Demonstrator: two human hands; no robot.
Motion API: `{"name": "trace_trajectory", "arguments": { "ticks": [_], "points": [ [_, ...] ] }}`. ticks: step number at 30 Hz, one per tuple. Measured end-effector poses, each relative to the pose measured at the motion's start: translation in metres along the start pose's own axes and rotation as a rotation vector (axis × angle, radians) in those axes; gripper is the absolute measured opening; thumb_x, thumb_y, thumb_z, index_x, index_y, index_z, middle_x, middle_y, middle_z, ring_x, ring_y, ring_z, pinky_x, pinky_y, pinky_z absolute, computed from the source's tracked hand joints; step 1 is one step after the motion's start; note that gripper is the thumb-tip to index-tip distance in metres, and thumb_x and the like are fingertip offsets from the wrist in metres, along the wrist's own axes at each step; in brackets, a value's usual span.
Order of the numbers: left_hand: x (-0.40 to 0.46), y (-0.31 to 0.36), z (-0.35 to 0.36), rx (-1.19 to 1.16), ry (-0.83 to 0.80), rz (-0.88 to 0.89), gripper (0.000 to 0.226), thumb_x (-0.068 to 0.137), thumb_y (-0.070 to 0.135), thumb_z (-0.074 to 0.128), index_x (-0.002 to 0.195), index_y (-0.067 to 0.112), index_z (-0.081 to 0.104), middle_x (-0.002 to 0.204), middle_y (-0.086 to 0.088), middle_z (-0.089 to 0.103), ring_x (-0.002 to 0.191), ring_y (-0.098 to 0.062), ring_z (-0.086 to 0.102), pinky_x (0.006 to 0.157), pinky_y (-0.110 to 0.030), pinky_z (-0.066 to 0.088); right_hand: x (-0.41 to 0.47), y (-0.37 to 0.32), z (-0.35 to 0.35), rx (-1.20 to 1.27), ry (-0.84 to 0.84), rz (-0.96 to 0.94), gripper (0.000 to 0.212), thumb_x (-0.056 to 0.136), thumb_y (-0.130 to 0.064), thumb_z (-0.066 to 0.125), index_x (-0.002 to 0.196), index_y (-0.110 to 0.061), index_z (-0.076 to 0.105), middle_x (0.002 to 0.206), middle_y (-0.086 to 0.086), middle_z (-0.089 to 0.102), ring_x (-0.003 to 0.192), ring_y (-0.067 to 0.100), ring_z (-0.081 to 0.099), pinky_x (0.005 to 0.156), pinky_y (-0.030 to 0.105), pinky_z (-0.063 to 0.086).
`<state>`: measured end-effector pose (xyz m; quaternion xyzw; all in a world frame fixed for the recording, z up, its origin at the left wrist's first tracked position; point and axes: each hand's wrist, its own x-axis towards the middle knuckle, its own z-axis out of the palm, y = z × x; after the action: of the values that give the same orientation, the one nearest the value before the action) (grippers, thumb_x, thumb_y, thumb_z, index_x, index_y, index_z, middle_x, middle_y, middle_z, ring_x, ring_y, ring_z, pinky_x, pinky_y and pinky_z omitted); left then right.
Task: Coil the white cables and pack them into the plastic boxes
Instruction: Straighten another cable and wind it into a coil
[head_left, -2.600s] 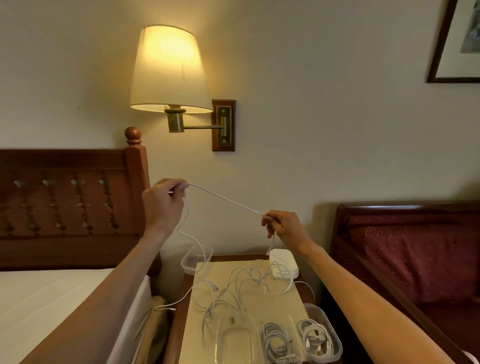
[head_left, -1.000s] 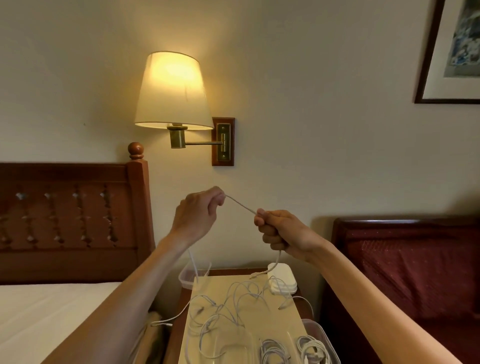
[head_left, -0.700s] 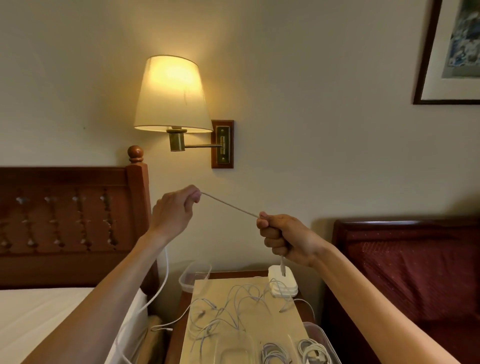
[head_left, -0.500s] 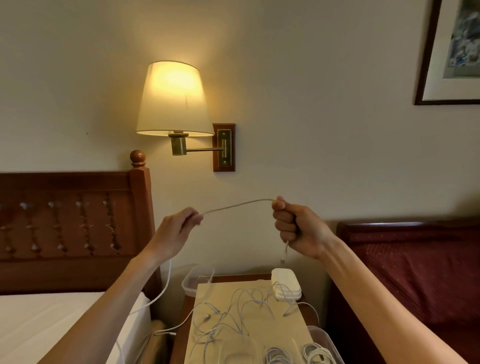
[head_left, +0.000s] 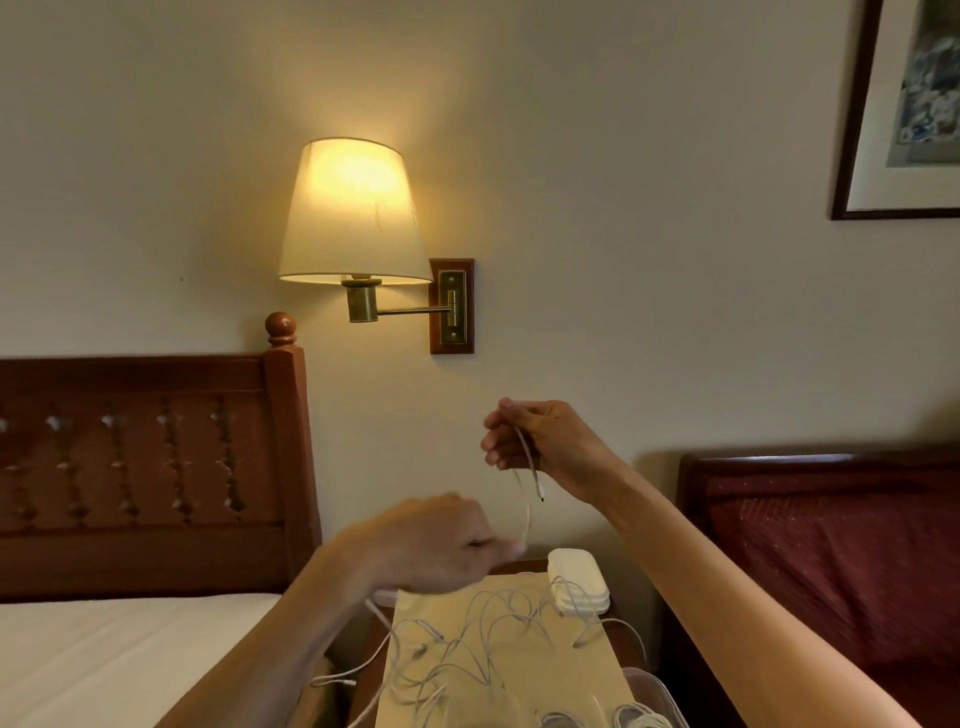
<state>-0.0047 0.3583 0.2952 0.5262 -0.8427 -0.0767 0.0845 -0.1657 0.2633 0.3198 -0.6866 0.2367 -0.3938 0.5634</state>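
Head view. The landmark is the bedside table, a narrow surface with a pale top at the lower centre. Above the table, the right hand is raised against the wall; its fingers are curled around a white cable, pinching it near the end, so that a short length with the plug tip hangs free below the palm. From the same hand the cable drops in a slack curve toward the left hand, which hovers just above the table's far left corner. The left hand is motion-blurred; its fingers appear curled and the cable seems to meet its fingertips, but whether it actually grips the cable cannot be told.

On the table top lies a loose tangle of white cables, several strands trailing over the table's left edge. At the table's far right corner sits a white adapter block. At the table's near right corner a clear plastic box is partly in view, with coiled white cable inside it.

To the left of the table stand a bed with white sheet and a carved wooden headboard. To the right of the table is a dark red upholstered seat. On the wall above the table hang a lit wall lamp and, further right, a framed picture.
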Motion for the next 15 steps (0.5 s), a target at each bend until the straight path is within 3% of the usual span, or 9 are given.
{"name": "trace_trajectory", "arguments": {
  "ticks": [4, 7, 10, 15],
  "points": [
    [0.0, 0.009, -0.038, 0.03, 0.265, 0.125, 0.038, 0.1, 0.044, 0.044, 0.069, 0.027, 0.058, 0.05, 0.01, 0.045, 0.043, -0.007, 0.041, 0.051, -0.016, 0.031, -0.005, 0.002, 0.007, -0.195, -0.027, -0.034, 0.039, 0.104, -0.027, 0.04, 0.091, -0.003, 0.068, 0.068, 0.008, 0.068, 0.06, 0.018, 0.063, 0.063, 0.027, 0.053],
    [0.006, -0.001, -0.048, 0.053, 0.505, 0.162, 0.034, 0.099, 0.044, 0.044, 0.073, 0.031, 0.062, 0.047, 0.014, 0.046, 0.046, -0.006, 0.048, 0.053, -0.016, 0.031, -0.011, 0.003, 0.008, -0.176, -0.082, -0.077, 0.042, 0.106, -0.023, 0.035, 0.085, -0.007, 0.067, 0.061, 0.008, 0.059, 0.052, 0.017, 0.055, 0.057, 0.025, 0.049],
    [0.017, -0.018, -0.048, 0.076, 0.691, 0.199, 0.037, 0.097, 0.047, 0.04, 0.065, 0.033, 0.051, 0.047, 0.017, 0.042, 0.046, -0.007, 0.048, 0.053, -0.017, 0.031, -0.015, 0.003, 0.01, -0.011, -0.1, -0.043, 0.043, 0.107, -0.02, 0.028, 0.086, -0.008, 0.063, 0.057, 0.005, 0.049, 0.048, 0.014, 0.045, 0.051, 0.022, 0.043],
    [0.032, -0.042, -0.034, 0.052, 0.88, 0.178, 0.042, 0.1, 0.052, 0.037, 0.068, 0.027, 0.05, 0.048, 0.011, 0.044, 0.045, -0.011, 0.048, 0.051, -0.027, 0.039, -0.019, 0.009, 0.017, 0.439, -0.192, 0.028, 0.037, 0.105, -0.025, 0.03, 0.09, -0.008, 0.059, 0.054, -0.002, 0.04, 0.045, 0.008, 0.036, 0.046, 0.019, 0.034]
  ]
}}
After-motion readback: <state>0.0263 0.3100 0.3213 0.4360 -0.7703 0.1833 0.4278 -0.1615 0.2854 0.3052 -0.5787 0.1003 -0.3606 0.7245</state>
